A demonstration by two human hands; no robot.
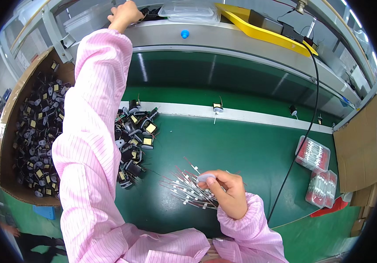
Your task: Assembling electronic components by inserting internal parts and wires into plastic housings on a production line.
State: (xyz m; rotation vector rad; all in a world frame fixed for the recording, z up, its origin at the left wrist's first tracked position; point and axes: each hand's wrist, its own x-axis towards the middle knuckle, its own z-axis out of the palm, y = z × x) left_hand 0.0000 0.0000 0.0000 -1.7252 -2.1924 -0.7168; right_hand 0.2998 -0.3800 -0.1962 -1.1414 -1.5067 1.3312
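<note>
One grey rounded piece (205,177) at lower centre, holds in a tight thumb-and-finger pinch of the right hand (226,193), could drop it among nearby red-and-white wires (187,191) through any slackening, and extends the left hand (126,15), curled, grip impossible to tell, to the upper left.

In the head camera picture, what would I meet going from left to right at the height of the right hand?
Cardboard box → pink left sleeve → pile of black coil parts → red and white wires → right hand → black cable → clear plastic boxes
</note>
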